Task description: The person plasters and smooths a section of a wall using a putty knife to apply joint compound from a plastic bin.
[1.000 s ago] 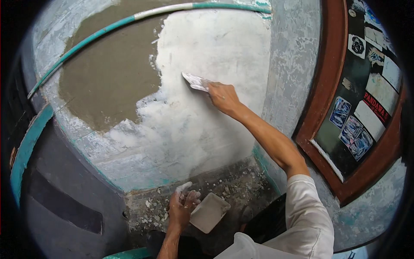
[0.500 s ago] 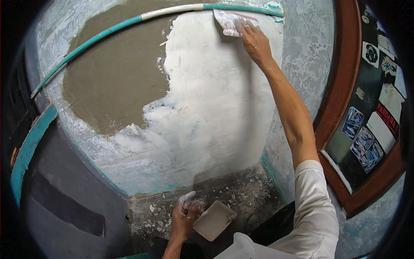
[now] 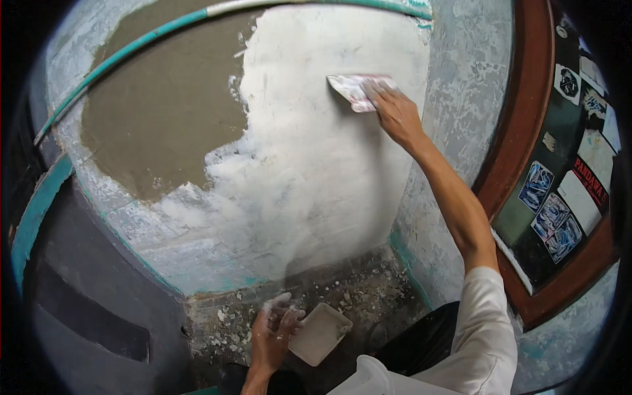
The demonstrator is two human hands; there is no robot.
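Note:
My right hand (image 3: 395,115) grips a flat, putty-smeared scraper (image 3: 351,89), its blade against the white-coated upper right part of the wall (image 3: 329,164). To the left of that coating is a ragged grey-brown bare render patch (image 3: 158,131). My left hand (image 3: 273,329) is low down with loosely bent fingers apart, white putty on them, holding nothing that I can see. Just right of it sits a shallow square tray (image 3: 319,334) with pale material inside.
A teal and white pipe (image 3: 155,33) crosses the wall top. A brown-framed sticker-covered panel (image 3: 533,289) stands right. A dark grey surface with teal edging (image 3: 92,263) is left. Debris litters the floor (image 3: 230,316). A white plastic container (image 3: 375,375) is at the bottom.
My right hand with the scraper rose to just under the pipe half a second ago and has since come down a little. My left hand stays low beside the tray.

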